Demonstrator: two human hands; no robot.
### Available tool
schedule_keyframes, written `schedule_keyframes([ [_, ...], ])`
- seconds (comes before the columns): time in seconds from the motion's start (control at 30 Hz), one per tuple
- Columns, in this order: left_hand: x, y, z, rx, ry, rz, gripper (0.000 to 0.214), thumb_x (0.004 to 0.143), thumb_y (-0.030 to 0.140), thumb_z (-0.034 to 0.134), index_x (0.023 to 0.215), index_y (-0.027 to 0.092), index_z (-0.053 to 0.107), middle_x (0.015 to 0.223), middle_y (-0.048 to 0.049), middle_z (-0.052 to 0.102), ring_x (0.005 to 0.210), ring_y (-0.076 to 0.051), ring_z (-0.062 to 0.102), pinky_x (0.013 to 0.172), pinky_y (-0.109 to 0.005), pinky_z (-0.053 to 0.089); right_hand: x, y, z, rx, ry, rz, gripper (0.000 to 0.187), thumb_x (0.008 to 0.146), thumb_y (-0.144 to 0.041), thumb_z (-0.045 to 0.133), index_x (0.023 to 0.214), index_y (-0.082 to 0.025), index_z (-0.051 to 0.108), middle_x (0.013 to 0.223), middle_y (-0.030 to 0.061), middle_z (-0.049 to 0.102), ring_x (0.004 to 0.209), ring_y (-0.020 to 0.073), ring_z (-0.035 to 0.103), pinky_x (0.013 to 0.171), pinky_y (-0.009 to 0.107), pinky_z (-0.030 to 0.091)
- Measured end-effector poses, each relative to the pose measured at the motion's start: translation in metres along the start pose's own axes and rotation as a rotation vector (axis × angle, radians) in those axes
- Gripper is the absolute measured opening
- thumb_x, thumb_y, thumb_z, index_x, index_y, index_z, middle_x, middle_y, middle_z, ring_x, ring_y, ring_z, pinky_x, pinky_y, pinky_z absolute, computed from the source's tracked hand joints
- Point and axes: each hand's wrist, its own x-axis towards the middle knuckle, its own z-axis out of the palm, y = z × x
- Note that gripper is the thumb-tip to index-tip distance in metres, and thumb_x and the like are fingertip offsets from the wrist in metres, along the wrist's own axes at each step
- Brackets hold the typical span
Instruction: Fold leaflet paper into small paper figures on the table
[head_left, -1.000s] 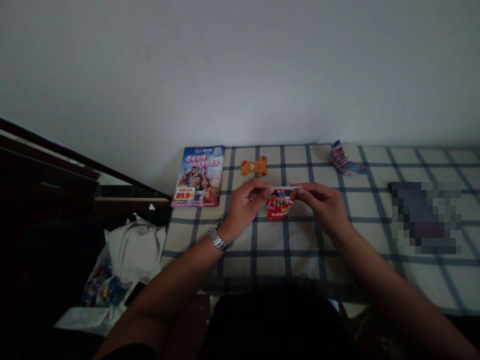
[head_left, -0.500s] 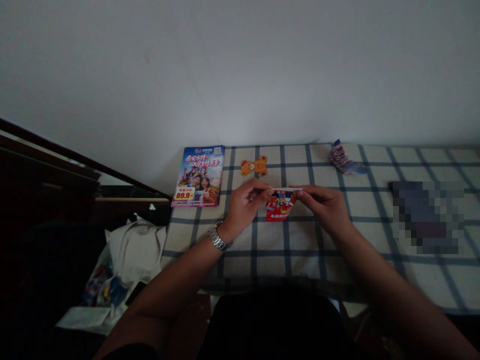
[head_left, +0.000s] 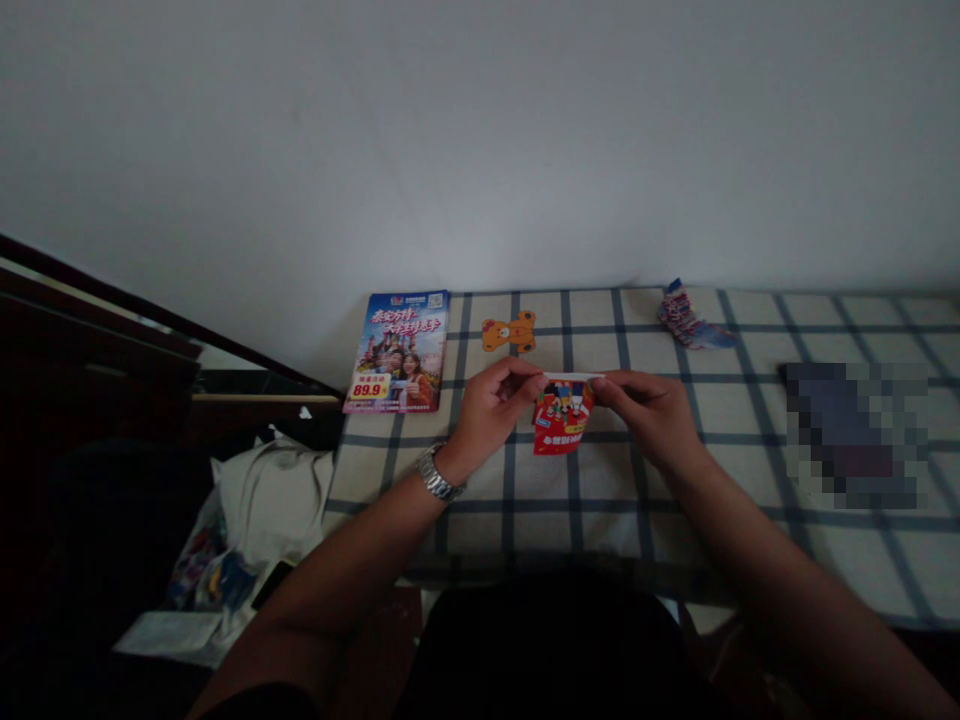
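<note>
Both hands hold a small red printed paper just above the checked tablecloth. My left hand, with a metal watch on the wrist, pinches the paper's upper left edge. My right hand pinches its upper right edge. The paper's top is folded over, showing a white strip, and the red part hangs down between the two hands.
A colourful flyer lies at the table's far left corner. An orange bear-shaped cutout sits behind my hands. A folded printed paper piece rests near the wall. A blurred-out dark object lies to the right. Bags and clutter fill the floor at left.
The red paper has tilted slightly so more of its printed face hangs down. Both hands stay in nearly the same place.
</note>
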Motion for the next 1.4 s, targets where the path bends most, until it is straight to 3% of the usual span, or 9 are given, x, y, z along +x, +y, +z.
schedule_keyframes([
  [1.07, 0.0008, 0.0001, 0.0012, 0.044, -0.011, 0.046, 0.019, 0.098, 0.039, 0.072, 0.094, 0.02, 0.073, 0.083, -0.0008, 0.072, 0.07, -0.011, 0.063, 0.062, -0.022, 0.049, 0.0002, -0.0065, 0.0009, -0.182, 0.028, -0.03, 0.029, 0.093, -0.049, 0.074, 0.098, -0.023, 0.086, 0.088, 0.0044, 0.084, 0.078, 0.0235, 0.08, 0.069, 0.031, 0.064],
  [1.2, 0.0018, -0.0013, 0.002, 0.046, 0.011, 0.022, 0.022, 0.098, 0.042, 0.072, 0.095, 0.02, 0.073, 0.087, -0.0022, 0.074, 0.074, -0.013, 0.065, 0.066, -0.024, 0.053, 0.0017, -0.0019, 0.0032, -0.064, 0.038, 0.025, 0.031, 0.09, -0.052, 0.077, 0.099, -0.023, 0.086, 0.09, 0.0043, 0.084, 0.079, 0.024, 0.081, 0.073, 0.034, 0.067],
  [1.4, 0.0036, -0.0012, -0.0005, 0.025, 0.056, 0.006, 0.024, 0.097, 0.044, 0.073, 0.094, 0.02, 0.072, 0.086, -0.0024, 0.073, 0.073, -0.013, 0.065, 0.066, -0.025, 0.053, 0.0017, 0.0026, 0.0045, 0.094, -0.073, 0.12, 0.037, 0.086, -0.056, 0.08, 0.104, -0.024, 0.086, 0.098, 0.0052, 0.085, 0.088, 0.0267, 0.081, 0.082, 0.041, 0.069],
])
